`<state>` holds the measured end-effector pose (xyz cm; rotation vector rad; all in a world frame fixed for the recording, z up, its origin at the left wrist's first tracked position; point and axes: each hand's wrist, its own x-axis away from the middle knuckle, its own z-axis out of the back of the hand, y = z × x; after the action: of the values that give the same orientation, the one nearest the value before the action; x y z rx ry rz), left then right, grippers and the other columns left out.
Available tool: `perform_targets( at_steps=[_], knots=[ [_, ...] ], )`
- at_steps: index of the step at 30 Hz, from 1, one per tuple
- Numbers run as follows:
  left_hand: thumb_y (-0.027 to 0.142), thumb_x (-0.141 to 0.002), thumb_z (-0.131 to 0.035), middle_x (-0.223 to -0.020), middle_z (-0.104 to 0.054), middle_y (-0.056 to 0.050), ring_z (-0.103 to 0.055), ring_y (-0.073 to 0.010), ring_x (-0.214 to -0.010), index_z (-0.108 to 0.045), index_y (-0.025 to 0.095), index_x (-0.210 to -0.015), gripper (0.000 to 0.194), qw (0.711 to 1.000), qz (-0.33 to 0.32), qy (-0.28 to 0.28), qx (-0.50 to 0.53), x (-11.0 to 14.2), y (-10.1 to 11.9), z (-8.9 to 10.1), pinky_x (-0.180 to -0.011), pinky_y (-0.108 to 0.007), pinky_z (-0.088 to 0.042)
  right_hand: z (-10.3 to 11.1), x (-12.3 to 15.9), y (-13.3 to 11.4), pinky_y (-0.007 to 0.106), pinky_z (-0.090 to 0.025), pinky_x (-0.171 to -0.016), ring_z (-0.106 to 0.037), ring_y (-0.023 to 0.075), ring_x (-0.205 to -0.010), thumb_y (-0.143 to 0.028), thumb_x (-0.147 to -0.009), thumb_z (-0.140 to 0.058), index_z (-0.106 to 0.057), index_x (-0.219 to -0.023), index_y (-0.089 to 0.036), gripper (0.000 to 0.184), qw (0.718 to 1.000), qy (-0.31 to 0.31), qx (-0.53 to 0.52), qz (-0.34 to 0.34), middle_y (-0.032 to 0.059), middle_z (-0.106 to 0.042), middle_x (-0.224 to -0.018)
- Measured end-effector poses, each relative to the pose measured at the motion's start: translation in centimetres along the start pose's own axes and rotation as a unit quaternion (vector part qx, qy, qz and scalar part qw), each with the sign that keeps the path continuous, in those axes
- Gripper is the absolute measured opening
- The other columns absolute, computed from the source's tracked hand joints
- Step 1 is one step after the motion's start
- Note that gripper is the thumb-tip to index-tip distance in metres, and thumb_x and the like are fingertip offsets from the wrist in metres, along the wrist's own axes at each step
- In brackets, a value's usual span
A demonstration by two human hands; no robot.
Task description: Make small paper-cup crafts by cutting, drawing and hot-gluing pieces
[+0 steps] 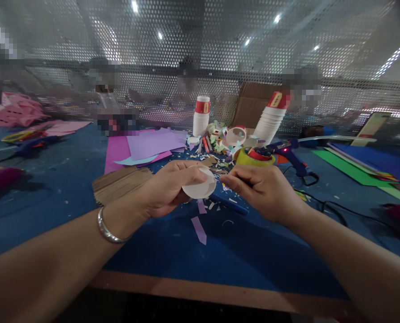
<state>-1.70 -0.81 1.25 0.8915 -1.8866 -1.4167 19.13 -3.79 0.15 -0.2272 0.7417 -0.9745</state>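
Observation:
My left hand [168, 186], with a silver bangle at the wrist, grips a shallow white round piece [197, 189] that looks like the cut-off bottom of a paper cup. Its thumb lies over the rim, and the open side tilts to the right. Just right of the piece, apart from it, my right hand [265, 188] is closed with thumb and forefinger pinched together. Anything inside that pinch is hidden or too small to name. Below the hands, strips of purple paper [199, 230] lie on the blue table [173, 260].
Stacked paper cups [200, 123] and a leaning second stack [270, 120] stand at the back. A hot glue gun [292, 157] rests by yellow tape [250, 158]. Paper scraps [216, 139], corrugated cardboard [119, 183], purple sheets [153, 142] and green card [346, 168] surround the hands.

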Motion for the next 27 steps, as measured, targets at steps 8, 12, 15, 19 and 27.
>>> perform_targets(
  at_steps=[8,12,15,19,27],
  knots=[
    [0.03,-0.078,-0.068,-0.057,-0.05,0.004,-0.035,-0.005,-0.044,-0.062,0.017,-0.073,0.015,0.991,-0.055,0.056,-0.111,-0.13,-0.44,0.29,-0.039,-0.02,-0.02,0.2,-0.68,0.86,0.027,-0.026,-0.047,-0.035,0.0102,-0.051,-0.067,-0.092,-0.048,-0.052,-0.067,-0.02,0.053,0.993,0.001,-0.074,-0.095,-0.0034,-0.041,-0.055],
    [0.033,-0.08,-0.069,-0.057,-0.053,0.003,-0.036,-0.0048,-0.043,-0.063,0.017,-0.074,0.017,0.983,-0.065,0.074,-0.154,-0.04,-0.49,0.23,-0.039,-0.02,-0.022,-0.15,-0.58,0.89,0.027,-0.028,-0.051,-0.038,0.0108,-0.056,-0.065,-0.092,-0.05,-0.054,-0.068,-0.019,0.051,0.994,-0.016,-0.078,-0.078,-0.0022,-0.045,-0.061],
    [0.033,-0.08,-0.07,-0.059,-0.054,0.003,-0.039,-0.0053,-0.045,-0.064,0.017,-0.075,0.018,0.986,-0.068,0.07,-0.134,-0.07,-0.48,0.16,-0.039,-0.019,-0.025,-0.26,-0.45,0.77,0.027,-0.029,-0.052,-0.039,0.0103,-0.056,-0.061,-0.093,-0.052,-0.053,-0.068,-0.019,0.049,0.995,-0.019,-0.074,-0.063,-0.003,-0.043,-0.061],
    [0.032,-0.081,-0.072,-0.063,-0.056,0.003,-0.045,-0.0069,-0.052,-0.067,0.016,-0.075,0.018,0.988,-0.085,0.054,-0.115,-0.15,-0.63,0.19,-0.043,-0.018,-0.033,-0.11,-0.38,0.61,0.026,-0.029,-0.051,-0.038,0.01,-0.055,-0.062,-0.092,-0.053,-0.054,-0.068,-0.019,0.049,0.995,-0.017,-0.085,-0.056,-0.0033,-0.043,-0.06],
    [0.035,-0.084,-0.072,-0.068,-0.059,0.002,-0.049,-0.0079,-0.058,-0.072,0.017,-0.082,0.018,0.981,-0.123,0.054,-0.143,-0.22,-0.9,0.33,-0.048,-0.019,-0.037,0.07,-0.14,0.27,0.025,-0.031,-0.052,-0.04,0.0098,-0.056,-0.055,-0.094,-0.054,-0.055,-0.07,-0.019,0.044,0.997,-0.002,-0.066,-0.031,-0.0033,-0.045,-0.061]
  ],
)
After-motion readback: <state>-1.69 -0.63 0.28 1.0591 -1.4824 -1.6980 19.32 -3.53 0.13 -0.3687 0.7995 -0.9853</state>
